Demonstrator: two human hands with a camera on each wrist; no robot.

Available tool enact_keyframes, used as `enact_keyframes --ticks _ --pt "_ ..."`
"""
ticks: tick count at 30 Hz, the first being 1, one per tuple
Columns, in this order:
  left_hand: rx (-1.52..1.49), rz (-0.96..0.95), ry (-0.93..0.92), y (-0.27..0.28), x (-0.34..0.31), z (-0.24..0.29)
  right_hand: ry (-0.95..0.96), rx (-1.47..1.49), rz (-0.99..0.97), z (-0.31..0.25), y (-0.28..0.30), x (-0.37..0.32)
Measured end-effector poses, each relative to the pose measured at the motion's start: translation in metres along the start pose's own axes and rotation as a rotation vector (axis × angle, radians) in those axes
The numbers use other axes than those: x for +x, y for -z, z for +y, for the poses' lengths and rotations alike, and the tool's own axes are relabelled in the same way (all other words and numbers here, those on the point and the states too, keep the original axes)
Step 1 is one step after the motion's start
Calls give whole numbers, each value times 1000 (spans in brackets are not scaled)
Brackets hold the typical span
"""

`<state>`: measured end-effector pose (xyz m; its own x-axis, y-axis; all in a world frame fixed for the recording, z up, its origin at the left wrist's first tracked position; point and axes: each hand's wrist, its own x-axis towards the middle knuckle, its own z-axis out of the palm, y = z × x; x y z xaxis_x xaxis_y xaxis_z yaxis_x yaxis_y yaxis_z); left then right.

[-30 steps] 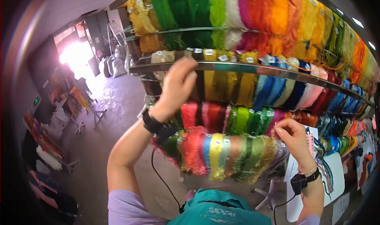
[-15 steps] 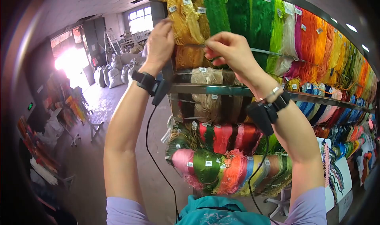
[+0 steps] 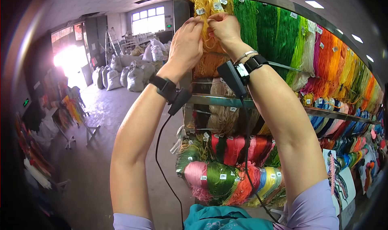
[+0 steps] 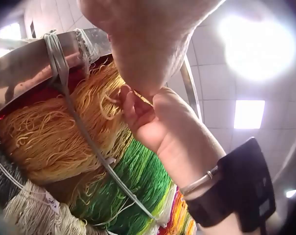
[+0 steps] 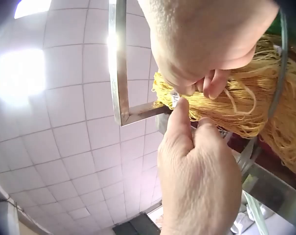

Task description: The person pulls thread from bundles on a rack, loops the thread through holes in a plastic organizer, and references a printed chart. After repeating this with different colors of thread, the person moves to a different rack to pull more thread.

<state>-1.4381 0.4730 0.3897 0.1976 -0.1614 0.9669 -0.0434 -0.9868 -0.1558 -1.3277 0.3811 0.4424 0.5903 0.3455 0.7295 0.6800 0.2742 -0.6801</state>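
Golden-yellow yarn [image 3: 210,40] hangs in a tagged skein at the top left end of the rack. Beside its left edge, my left hand [image 3: 186,44] is raised, its fingers extended against the strands; in the right wrist view, fingertips of the left hand [image 5: 199,171] touch the yarn [image 5: 236,107] near a small white tag [image 5: 175,99]. My right hand [image 3: 227,31] pinches strands at the skein's front with curled fingers. A loose loop [image 4: 108,105] stands out beside the right hand [image 4: 160,127] in the left wrist view. The exact grip is partly hidden.
Green skeins [image 3: 266,32] hang right of the golden yarn. A metal rail [image 3: 222,100] crosses below, above lower rows of coloured skeins [image 3: 218,177]. The rack's metal frame [image 5: 119,63] borders the hands. Black cables hang from both wrist cameras; sacks [image 3: 135,78] stand beyond.
The view has shifted toward the rack's left end. Both hands have moved up to the golden skein; the right hand, first low at the right, is now beside the left hand among the strands.
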Motion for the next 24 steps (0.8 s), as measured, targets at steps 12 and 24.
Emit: enact_keyframes --ticks 12,24 --pt "-113 28 49 -1 21 -3 151 -203 229 0 -16 0" --pt "-166 77 16 -28 34 -25 -99 624 9 -8 31 -51"
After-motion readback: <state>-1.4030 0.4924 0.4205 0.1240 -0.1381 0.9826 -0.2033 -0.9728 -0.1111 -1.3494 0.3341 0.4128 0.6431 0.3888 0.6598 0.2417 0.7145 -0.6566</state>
